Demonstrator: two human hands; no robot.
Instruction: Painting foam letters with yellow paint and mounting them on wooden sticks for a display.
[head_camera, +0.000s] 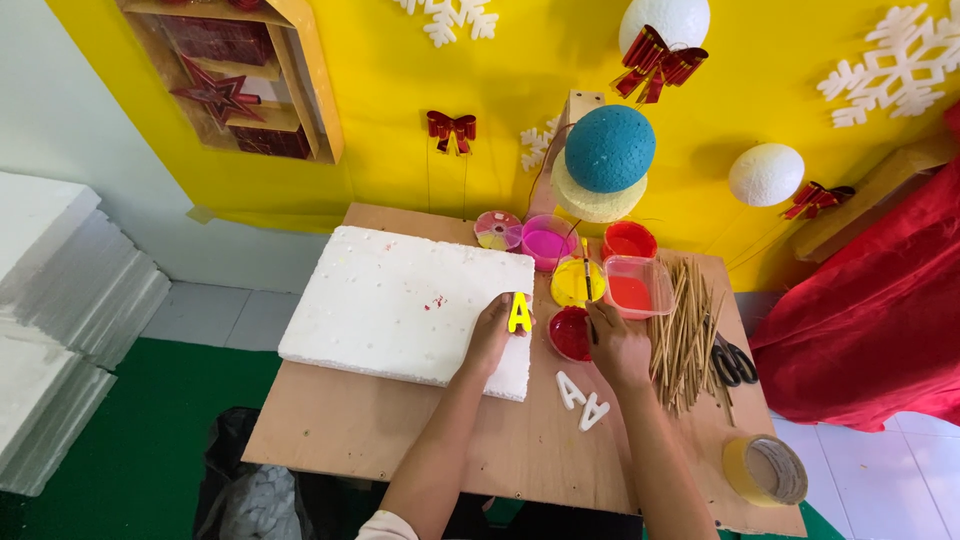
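From the head view, my left hand (492, 335) pinches a yellow letter (519, 312) upright over the near right corner of the foam slab (400, 300). My right hand (617, 345) is closed round a brush (587, 285) whose tip sits at the yellow cup (577, 282).

To coat the letter well, I judge I should keep my fingers at its lower edge so the face stays bare, load the brush lightly, and wipe it on the rim before lifting.

Space is tight on the right: a red bowl (571, 334) lies just beside my brush hand, a red tub (635, 287) and the sticks (682, 335) crowd beyond it, with scissors (733, 362) past those. Two white letters (583, 401) rest near my wrist. The desk (350, 420) lies barer toward its near edge, left of them; a tape roll (765, 470) sits at the right corner.
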